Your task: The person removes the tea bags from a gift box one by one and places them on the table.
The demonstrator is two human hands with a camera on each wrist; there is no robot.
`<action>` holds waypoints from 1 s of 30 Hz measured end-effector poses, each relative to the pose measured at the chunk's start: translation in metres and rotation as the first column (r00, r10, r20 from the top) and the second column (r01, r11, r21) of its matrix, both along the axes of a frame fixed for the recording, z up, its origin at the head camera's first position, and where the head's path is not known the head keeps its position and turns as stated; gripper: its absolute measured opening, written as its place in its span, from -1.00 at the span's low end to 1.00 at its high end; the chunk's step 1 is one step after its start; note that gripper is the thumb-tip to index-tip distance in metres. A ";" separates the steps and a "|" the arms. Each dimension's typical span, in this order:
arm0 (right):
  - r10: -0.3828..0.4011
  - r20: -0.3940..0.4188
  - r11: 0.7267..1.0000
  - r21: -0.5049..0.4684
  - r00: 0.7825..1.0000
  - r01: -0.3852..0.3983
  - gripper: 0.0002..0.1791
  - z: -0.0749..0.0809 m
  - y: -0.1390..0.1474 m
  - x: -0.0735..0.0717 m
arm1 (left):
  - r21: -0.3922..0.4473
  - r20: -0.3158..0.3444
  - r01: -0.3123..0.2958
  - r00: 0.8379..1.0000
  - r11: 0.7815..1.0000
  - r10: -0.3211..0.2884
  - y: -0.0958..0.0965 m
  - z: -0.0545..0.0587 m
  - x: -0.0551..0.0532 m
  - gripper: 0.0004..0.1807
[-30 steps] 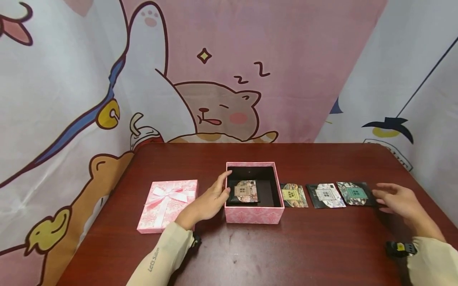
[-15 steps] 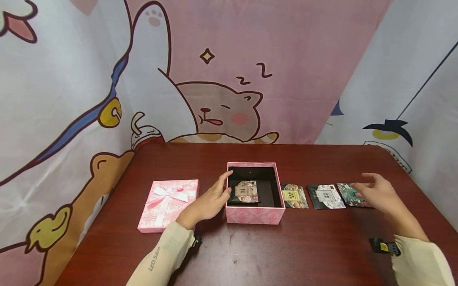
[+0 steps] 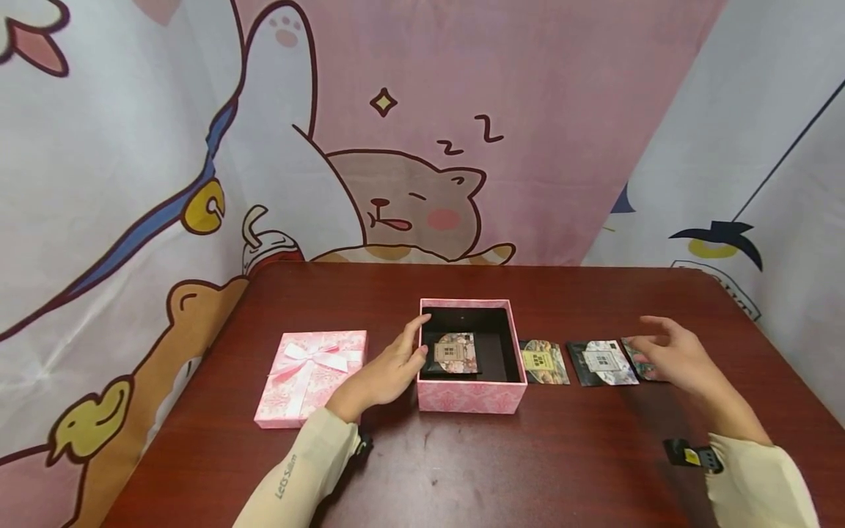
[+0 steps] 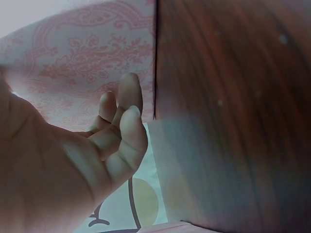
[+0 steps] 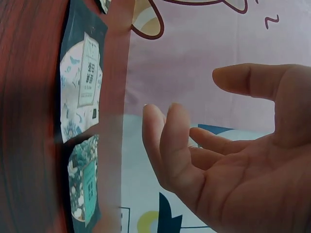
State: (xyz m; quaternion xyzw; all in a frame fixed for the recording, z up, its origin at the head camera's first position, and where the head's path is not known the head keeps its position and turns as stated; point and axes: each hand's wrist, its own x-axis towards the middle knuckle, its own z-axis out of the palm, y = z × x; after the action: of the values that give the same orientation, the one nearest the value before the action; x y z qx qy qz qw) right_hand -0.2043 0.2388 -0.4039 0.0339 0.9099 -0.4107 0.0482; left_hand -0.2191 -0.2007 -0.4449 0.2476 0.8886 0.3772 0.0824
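My left hand (image 3: 391,370) rests against the left wall of a pink patterned box (image 3: 469,398), its fingers loosely bent. Inside the box, on the black lining, lies a flat sachet with a pink floral print (image 3: 454,353). Above the table, my right hand (image 3: 680,357) hovers with thumb and fingers apart, holding nothing. It partly hides a green-labelled sachet (image 3: 643,361); in the right wrist view this green-labelled sachet (image 5: 83,182) lies flat beside a white floral sachet (image 5: 80,92). A yellow-labelled sachet (image 3: 543,362) touches or sits close to the box's right side.
A pink box lid (image 3: 310,381) with a ribbon bow lies left of the box, partly behind the left forearm. Everything stands on a dark red wooden table (image 3: 528,469). A cartoon-printed cloth (image 3: 561,132) hangs behind it.
My right hand has moved left from beside the green-labelled sachet to above it, now covering part of it. My left hand has stayed against the box.
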 end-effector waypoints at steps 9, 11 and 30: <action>0.054 -0.023 0.998 -0.017 0.998 -0.055 -0.31 0.008 -0.017 0.006 | 0.000 0.005 -0.004 1.000 1.000 0.004 0.000 -0.001 0.000 -0.36; 0.064 -0.024 0.998 -0.026 0.998 -0.065 -0.32 0.008 -0.021 0.007 | 0.000 0.009 -0.001 1.000 1.000 0.001 0.000 -0.001 0.000 -0.36; 0.129 -0.074 0.990 -0.044 0.989 -0.133 -0.38 0.011 -0.050 0.008 | -0.009 0.001 -0.002 1.000 1.000 0.002 0.000 0.002 0.001 -0.37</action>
State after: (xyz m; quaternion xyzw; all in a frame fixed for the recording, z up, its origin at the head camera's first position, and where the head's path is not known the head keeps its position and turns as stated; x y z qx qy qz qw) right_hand -0.1960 0.1885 -0.3924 -0.0418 0.9011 -0.4295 0.0433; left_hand -0.2182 -0.2004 -0.4433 0.2461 0.8905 0.3734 0.0837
